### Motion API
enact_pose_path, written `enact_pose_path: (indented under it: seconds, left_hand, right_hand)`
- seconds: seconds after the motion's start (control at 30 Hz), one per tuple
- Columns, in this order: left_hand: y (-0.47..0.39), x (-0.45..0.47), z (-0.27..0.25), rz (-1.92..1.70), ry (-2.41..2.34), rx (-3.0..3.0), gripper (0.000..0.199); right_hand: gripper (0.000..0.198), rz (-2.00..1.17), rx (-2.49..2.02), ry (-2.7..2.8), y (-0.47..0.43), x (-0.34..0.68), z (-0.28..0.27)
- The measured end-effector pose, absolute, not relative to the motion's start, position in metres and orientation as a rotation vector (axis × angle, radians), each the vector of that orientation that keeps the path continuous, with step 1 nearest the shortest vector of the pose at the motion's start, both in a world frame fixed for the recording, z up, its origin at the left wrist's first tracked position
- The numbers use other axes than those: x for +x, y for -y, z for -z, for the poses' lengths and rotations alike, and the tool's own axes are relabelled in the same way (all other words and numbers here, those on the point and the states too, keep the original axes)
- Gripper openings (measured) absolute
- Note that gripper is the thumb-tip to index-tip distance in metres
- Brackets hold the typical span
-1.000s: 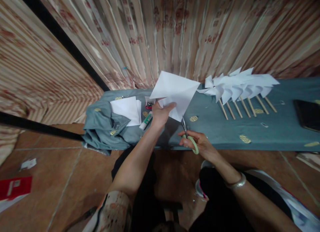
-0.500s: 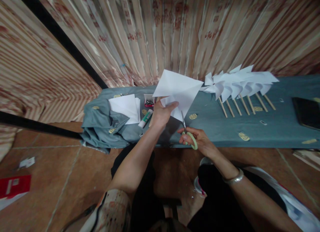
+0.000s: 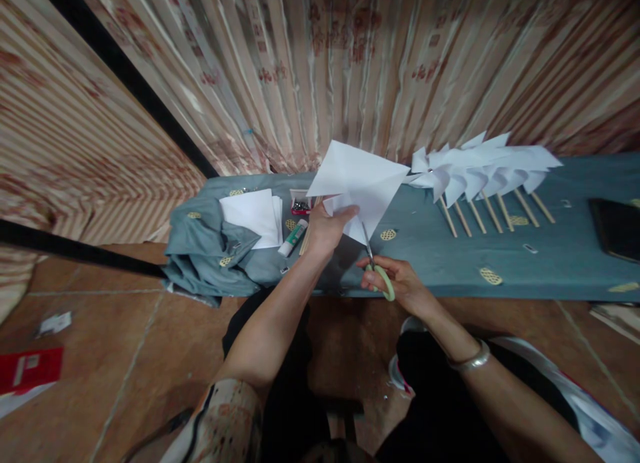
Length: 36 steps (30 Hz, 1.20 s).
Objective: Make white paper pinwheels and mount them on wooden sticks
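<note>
A square white sheet of paper [image 3: 361,173] is pinched in my left hand [image 3: 326,228], thumb on top, above the cloth. Slits run into it from the edges. My right hand [image 3: 400,282] has its fingers in the pale green handles of the scissors [image 3: 381,280]. Their blades point away from me and meet the paper's near corner. Left of my left hand lie a glue stick [image 3: 293,238], a small red box of pins [image 3: 301,203] and a stack of white paper [image 3: 253,216]. Some wooden sticks lie partly hidden under my left hand.
A row of white paper pinwheels [image 3: 487,166] on wooden sticks lies at the right of the narrow table [image 3: 435,270], which a grey-green cloth covers. Farther right is a dark phone-like slab [image 3: 614,228]. A pleated curtain [image 3: 350,70] hangs behind. A red packet [image 3: 33,370] lies on the floor.
Almost nothing differs. The whole view has shifted slightly; both hands, the paper and the scissors keep nearly the same positions.
</note>
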<state>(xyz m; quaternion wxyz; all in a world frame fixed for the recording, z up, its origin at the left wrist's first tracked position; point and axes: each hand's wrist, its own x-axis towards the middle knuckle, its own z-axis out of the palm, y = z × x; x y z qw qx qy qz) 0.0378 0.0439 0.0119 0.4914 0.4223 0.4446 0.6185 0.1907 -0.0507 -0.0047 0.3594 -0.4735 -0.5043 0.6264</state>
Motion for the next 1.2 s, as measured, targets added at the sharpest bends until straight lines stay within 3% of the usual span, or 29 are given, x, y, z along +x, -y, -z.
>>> enact_pose_path:
  seconds: [1.2]
  left_hand:
    - [-0.0448,0.0389,-0.0051,-1.483,-1.092,1.050,0.027]
  right_hand:
    - [0.043,-1.629,-1.287,1.134,0.0491,0.1829,-0.0010]
